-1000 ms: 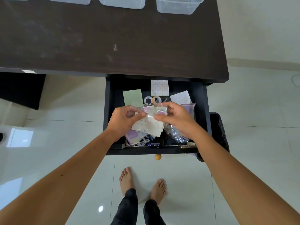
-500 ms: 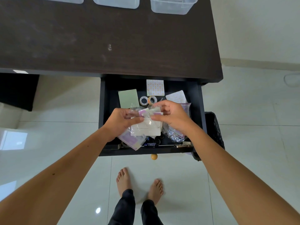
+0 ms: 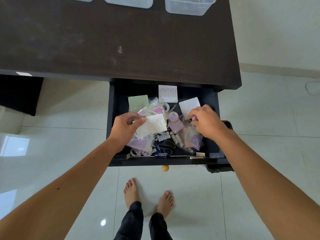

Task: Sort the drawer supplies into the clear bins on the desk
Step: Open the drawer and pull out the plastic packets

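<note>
The black drawer (image 3: 110, 122) stands pulled out under the dark desk (image 3: 121, 40), full of supplies. My left hand (image 3: 125, 129) grips a bundle of clear plastic packets (image 3: 152, 125) with white and pink cards, held above the drawer's left side. Over the drawer's right side, my right hand (image 3: 206, 122) curls its fingers at another clear packet with a purple card (image 3: 195, 141); whether it grips it is unclear. Loose in the drawer lie a green notepad (image 3: 138, 102), a patterned pad (image 3: 168, 94), tape rolls (image 3: 173, 116), batteries (image 3: 163, 135) and scissors (image 3: 168, 146).
Three clear bins line the far edge of the desk, the rightmost (image 3: 189, 6) and the middle one (image 3: 128, 1) only partly in frame. A black bag-lined bin (image 3: 223, 167) stands by the drawer's right front corner. My bare feet (image 3: 147, 194) are on the white tiled floor.
My hands have parted: the left keeps the bundle of packets and the right has let go and moved right onto the packets at the drawer's right side. The camera came closer.
</note>
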The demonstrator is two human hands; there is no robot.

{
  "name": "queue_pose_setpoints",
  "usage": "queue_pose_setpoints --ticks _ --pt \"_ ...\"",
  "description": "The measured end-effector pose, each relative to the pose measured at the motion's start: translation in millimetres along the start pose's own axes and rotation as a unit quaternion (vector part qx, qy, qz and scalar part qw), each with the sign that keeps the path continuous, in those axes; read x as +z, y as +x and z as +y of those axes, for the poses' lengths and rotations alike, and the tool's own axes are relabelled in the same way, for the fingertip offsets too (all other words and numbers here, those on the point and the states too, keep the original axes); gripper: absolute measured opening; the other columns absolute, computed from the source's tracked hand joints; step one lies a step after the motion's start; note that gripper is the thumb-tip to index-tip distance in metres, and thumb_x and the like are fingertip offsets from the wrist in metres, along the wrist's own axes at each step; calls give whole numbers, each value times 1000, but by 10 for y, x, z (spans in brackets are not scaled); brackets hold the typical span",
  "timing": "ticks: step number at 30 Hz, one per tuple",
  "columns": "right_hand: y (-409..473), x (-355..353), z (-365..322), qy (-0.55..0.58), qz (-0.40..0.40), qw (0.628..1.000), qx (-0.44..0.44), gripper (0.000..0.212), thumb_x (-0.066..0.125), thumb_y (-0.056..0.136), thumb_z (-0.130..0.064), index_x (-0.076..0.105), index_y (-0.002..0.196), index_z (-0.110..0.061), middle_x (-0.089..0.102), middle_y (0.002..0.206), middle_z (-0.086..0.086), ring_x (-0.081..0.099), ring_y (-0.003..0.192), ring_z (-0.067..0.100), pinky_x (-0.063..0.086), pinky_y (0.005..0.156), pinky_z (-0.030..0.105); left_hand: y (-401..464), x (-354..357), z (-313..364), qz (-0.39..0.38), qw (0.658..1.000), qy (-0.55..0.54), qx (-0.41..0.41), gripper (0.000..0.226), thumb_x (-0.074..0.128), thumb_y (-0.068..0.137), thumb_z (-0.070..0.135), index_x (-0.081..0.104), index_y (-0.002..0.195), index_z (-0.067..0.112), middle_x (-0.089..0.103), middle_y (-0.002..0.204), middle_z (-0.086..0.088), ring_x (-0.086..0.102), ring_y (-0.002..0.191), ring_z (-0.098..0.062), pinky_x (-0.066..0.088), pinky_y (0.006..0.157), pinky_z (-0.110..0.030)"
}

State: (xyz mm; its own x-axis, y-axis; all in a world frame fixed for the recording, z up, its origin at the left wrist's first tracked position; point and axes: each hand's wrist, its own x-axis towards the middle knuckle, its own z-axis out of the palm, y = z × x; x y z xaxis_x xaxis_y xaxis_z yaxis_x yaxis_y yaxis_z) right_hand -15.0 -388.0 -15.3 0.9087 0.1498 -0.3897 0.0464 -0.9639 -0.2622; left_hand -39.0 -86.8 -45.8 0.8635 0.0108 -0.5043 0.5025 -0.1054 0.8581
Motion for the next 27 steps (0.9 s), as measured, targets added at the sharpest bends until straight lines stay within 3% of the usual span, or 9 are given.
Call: queue_pose_setpoints --ticks 4,7,9,12,15,19,21,27 --pt "-38 -171 -10 70 -5 998 -9 19 67 97 -5 78 99 -20 68 105 -4 61 95 15 46 80 28 3 0 -15 15 1000 -1 10 8 78 95 20 75 90 25 81 100 5 75 93 -16 59 88 -30" --pt "-69 -283 -20 163 -9 987 5 17 73 96 -10 75 95 -27 64 97 -11 60 80 7 45 72 21 1 24 -13 25 1000 -5 16 8 76 96 18 74 90 22 80 99 6 74 89 -11 59 78 -19" --pt "-82 -265 -57 194 -26 980 23 22 78 94 -13 75 109 -28 69 97 -6 64 80 8 51 75 24 7 39 -16 33 999 -9 17 6 75 97 16 74 91 19 79 101 4 74 88 -11 59 74 -16" --pt "-82 -134 -113 177 -45 982 39 67 83 90 -14 55 150 -23 71 91 -6 62 81 1 48 86 27 12 53 -25 40 999 -23 13 4 74 98 15 74 94 16 79 102 3 75 90 -11 59 71 -15" --pt "-84 16 -100 133 -73 988 38 87 86 86 -15 42 160 -26 64 95 -1 59 82 12 47 85 28 13 54 -31 40 999 -31 10 2 74 98 15 75 96 16 79 103 2 76 91 -10 61 73 -18" --pt "-142 140 -55 72 -74 994 25 64 92 80 -22 62 137 -26 44 118 -3 48 109 15 45 94 30 4 53 -35 33 999 -30 10 7 73 98 14 73 92 17 79 99 5 76 81 -1 58 68 -15" --pt "-168 146 -70 57 -60 997 11 53 93 78 -25 62 121 -26 42 122 -4 42 116 14 40 92 28 2 55 -40 33 999 -33 9 6 73 98 14 73 92 16 79 100 4 76 81 -2 58 68 -15" --pt "-213 52 -53 109 -95 989 27 42 90 83 -23 58 108 -27 65 101 -2 64 88 18 58 79 36 -23 86 -67 47 998 -44 8 6 73 98 13 73 93 16 78 105 -1 75 90 -13 58 66 -16"
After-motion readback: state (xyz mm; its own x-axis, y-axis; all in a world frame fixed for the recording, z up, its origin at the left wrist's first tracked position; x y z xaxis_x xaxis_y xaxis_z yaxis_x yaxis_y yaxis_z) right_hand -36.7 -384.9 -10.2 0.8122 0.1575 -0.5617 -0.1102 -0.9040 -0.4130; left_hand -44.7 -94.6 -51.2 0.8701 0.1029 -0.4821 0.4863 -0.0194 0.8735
